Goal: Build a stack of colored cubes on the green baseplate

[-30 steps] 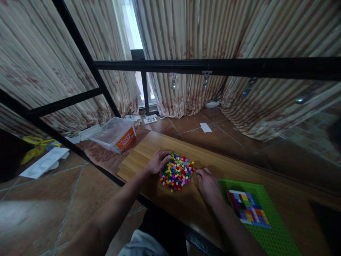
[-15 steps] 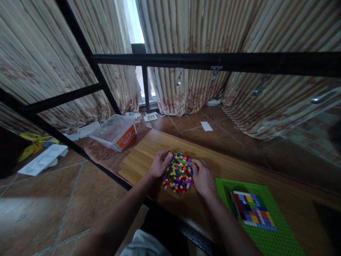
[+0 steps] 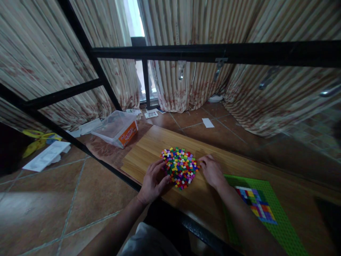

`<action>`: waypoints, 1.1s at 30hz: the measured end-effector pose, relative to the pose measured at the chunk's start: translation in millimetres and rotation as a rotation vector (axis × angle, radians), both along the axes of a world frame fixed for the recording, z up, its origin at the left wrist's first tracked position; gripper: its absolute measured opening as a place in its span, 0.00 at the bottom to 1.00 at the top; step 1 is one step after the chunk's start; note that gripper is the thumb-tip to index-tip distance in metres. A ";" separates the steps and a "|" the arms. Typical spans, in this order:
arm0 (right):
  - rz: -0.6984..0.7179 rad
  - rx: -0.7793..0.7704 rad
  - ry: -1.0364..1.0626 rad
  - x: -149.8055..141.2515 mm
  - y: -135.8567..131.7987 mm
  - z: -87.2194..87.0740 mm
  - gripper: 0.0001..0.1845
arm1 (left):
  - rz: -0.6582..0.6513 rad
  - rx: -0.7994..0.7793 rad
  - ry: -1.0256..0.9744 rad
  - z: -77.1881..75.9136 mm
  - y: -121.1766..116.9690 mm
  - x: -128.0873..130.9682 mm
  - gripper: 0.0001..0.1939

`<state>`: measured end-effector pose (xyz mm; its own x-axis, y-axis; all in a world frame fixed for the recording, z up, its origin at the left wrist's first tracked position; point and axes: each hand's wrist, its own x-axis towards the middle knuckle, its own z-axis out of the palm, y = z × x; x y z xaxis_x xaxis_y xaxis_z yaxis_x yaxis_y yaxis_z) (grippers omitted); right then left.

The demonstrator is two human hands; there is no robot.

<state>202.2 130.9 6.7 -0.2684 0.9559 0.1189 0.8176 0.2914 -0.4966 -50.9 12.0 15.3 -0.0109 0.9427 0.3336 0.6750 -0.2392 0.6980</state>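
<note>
A loose pile of small multicoloured building bricks (image 3: 181,166) lies on the wooden tabletop (image 3: 149,142). My left hand (image 3: 153,181) is at the pile's near left side, its thumb and fingers spread, fingertips touching the edge bricks. At the right edge of the pile is my right hand (image 3: 211,171), palm down, with bent fingers a little apart beside the outermost bricks; no brick shows clearly in its grasp. Right of it lies a green studded baseplate (image 3: 279,209) carrying a flat multicoloured brick build (image 3: 258,206), partly covered by my right forearm.
A clear plastic box (image 3: 114,128) with an orange label stands beyond the table's left end. Black metal bars (image 3: 165,52) cross in front of striped curtains (image 3: 181,21). A white moulded tray (image 3: 46,156) and a white paper (image 3: 207,123) are on the tiled floor.
My left hand has moved down toward the near side of the pile and its fingers have spread. My right hand has shifted slightly right. The pile's upper left edge is now uncovered.
</note>
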 end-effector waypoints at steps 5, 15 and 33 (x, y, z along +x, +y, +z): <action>-0.064 -0.041 0.159 -8.3 -13.4 5.5 0.10 | -0.023 -0.003 0.133 -2.4 -30.7 16.9 0.29; -0.085 -0.024 0.180 -8.5 -26.4 9.9 0.15 | 0.092 0.016 0.176 -23.0 -32.3 33.2 0.31; -0.121 -0.104 0.211 -25.1 -41.2 3.9 0.15 | 0.027 0.007 0.151 -21.9 -15.8 36.6 0.13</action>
<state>177.0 89.6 10.6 -0.1306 0.9896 0.0599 0.7184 0.1361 -0.6822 -14.4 -3.8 -6.6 0.0149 0.9403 0.3401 0.7782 -0.2245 0.5865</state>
